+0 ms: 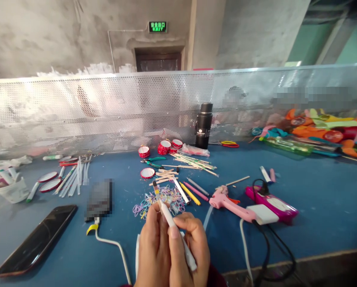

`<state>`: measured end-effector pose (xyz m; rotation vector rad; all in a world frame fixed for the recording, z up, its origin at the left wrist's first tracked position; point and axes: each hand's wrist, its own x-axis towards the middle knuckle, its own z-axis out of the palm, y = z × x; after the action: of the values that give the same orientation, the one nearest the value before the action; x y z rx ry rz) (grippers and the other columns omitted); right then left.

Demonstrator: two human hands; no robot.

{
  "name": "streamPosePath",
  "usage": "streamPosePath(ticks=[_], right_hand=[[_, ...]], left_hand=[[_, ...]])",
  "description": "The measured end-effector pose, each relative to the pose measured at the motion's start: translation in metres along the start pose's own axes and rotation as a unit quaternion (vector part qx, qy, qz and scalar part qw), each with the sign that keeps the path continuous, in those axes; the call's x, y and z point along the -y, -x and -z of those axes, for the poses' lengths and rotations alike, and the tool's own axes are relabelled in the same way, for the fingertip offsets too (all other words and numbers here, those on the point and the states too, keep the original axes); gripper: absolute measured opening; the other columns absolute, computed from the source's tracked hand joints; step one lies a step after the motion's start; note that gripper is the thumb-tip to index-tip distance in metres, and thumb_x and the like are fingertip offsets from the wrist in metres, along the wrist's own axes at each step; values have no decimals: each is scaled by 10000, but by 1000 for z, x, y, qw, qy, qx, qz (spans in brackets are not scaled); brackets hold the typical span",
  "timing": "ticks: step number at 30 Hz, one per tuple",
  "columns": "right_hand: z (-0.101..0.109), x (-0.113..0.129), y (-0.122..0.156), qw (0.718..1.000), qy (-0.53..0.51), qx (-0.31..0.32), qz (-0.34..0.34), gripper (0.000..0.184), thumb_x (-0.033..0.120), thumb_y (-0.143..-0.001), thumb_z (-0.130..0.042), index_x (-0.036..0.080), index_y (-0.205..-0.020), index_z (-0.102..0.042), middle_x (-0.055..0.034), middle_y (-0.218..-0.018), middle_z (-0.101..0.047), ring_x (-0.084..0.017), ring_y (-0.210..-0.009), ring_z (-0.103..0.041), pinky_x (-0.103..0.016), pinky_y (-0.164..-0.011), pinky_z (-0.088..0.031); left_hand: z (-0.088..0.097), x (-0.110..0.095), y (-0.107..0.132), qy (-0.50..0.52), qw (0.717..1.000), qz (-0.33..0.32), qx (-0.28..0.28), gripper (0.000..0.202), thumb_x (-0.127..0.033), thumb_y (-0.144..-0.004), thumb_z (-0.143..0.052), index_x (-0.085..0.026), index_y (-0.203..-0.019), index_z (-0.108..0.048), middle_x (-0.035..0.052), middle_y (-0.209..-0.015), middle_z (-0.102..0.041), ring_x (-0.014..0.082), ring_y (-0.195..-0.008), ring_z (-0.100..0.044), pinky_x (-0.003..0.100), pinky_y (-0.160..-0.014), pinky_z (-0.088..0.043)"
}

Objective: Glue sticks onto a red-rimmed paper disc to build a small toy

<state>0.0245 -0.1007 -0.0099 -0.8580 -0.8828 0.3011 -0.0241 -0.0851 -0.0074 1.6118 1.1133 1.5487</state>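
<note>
Near the table's front edge, my left hand (153, 243) and my right hand (194, 235) are closed together around a white marker (168, 215). The marker slants up and to the left; its thin end has yellow and dark bands and sticks out above my left fingers. My right thumb presses on the barrel, whose lower end shows past my right palm. Just beyond my hands lies a pile of coloured rubber bands (178, 197). Close by are another white marker (181, 191), a yellow pen (190, 194) and a pink pen (198, 190).
A pink glue gun (232, 207) and a magenta power strip (271, 205) with cables lie to the right. Left are a phone (37, 241), glue sticks (72, 181) and a white cup (12, 189). A black thermos (204, 125) stands before a perforated metal screen (112, 115).
</note>
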Motion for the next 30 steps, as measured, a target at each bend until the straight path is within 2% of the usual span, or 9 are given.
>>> streamPosePath(ticks=[3,7,10,12,14,18,24,27,30], right_hand=[[1,0,-1,1000,-11,12,-4,88,298,-1036,-552,227,-1039,-605,-33,-963,-619,-163,-837,-618,-329,-784,-518],[3,-3,-1,1000,-7,23,-15,112,320,-1036,-554,223,-1037,-610,-34,-961,-616,-170,-835,-631,-334,-788,-518],[4,-3,-2,1000,0,18,-15,105,318,-1035,-561,228,-1035,-615,-33,-965,-624,-169,-839,-633,-325,-777,-515],[5,-2,-3,1000,6,24,0,95,309,-1027,-575,229,-1037,-625,-34,-964,-635,-170,-847,-637,-321,-775,-518],[5,-1,-5,1000,13,24,16,84,292,-1022,-584,231,-1047,-635,-35,-967,-640,-172,-872,-639,-316,-787,-520],[8,0,-7,999,25,32,29,74,256,-1028,-567,238,-1068,-627,-29,-975,-632,-163,-895,-637,-300,-802,-526],[10,-5,-5,999,23,35,23,76,265,-1025,-573,234,-1064,-629,-41,-997,-647,-171,-916,-652,-296,-791,-544],[10,-5,-3,999,5,32,20,78,259,-1025,-571,237,-1073,-629,-42,-1010,-655,-176,-901,-659,-327,-806,-545],[10,-4,-4,999,1,43,16,73,257,-1023,-573,238,-1065,-630,-37,-997,-649,-173,-886,-658,-329,-801,-544]], left_hand=[[-4,4,7,-86,996,-22,-22,329,-421,-949,-584,-233,-1195,-694,158,-1215,-784,383,-1285,-679,485,-1009,-618],[-11,15,16,-105,993,-32,-31,343,-282,-992,-507,-226,-1274,-694,137,-1389,-720,350,-1416,-582,533,-1197,-482],[-14,28,16,-104,993,-42,-33,384,-252,-1039,-436,-232,-1330,-686,108,-1435,-694,316,-1437,-564,530,-1247,-426],[-15,34,13,-77,996,-35,-34,350,-308,-1039,-481,-232,-1302,-700,107,-1390,-724,315,-1405,-598,499,-1217,-470],[-14,36,9,-50,998,-21,-34,311,-347,-1032,-523,-248,-1257,-714,107,-1260,-781,297,-1299,-680,437,-1114,-567],[-10,30,3,-24,999,2,-31,305,-374,-1040,-511,-259,-1246,-704,114,-1100,-804,271,-1100,-760,373,-919,-647],[-9,20,1,1,999,20,-47,389,-502,-995,-545,-243,-1251,-681,142,-1125,-781,322,-1233,-694,442,-1025,-588],[-9,19,1,32,998,39,-43,393,-512,-981,-558,-232,-1229,-678,154,-1151,-768,301,-1209,-699,414,-1022,-581],[-7,20,2,61,996,61,-30,398,-487,-982,-579,-234,-1283,-644,145,-1169,-767,271,-1123,-729,365,-942,-604]])
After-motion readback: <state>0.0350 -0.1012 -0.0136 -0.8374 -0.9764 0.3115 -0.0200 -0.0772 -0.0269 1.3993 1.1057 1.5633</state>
